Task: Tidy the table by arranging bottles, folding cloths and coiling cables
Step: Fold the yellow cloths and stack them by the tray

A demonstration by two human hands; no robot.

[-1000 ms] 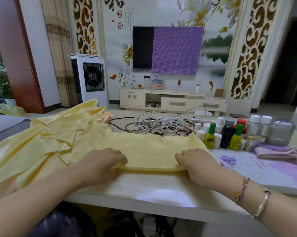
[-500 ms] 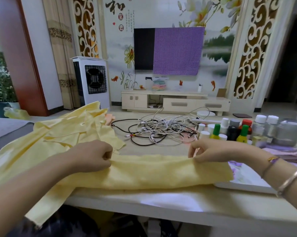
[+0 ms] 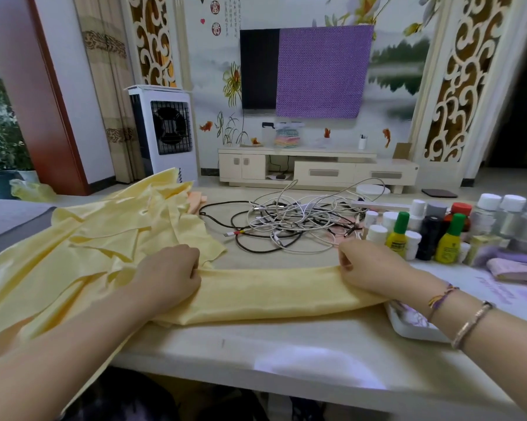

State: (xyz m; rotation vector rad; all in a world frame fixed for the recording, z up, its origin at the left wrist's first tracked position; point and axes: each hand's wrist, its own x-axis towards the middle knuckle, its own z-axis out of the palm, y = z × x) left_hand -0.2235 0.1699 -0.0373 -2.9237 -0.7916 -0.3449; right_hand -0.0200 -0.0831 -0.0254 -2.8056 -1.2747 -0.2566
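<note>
Head: both hands (image 3: 168, 275) seemingly still pinch cloth (image 3: 274, 293).

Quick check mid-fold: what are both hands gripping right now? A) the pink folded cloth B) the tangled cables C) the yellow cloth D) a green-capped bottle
C: the left hand and right hand each pinch the top edge of the yellow cloth, stretched between them; the cables lie untouched behind it.

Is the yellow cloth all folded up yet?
Only partly. The yellow cloth has one folded strip between the left hand and right hand; the rest lies rumpled and spread to the left.
</note>
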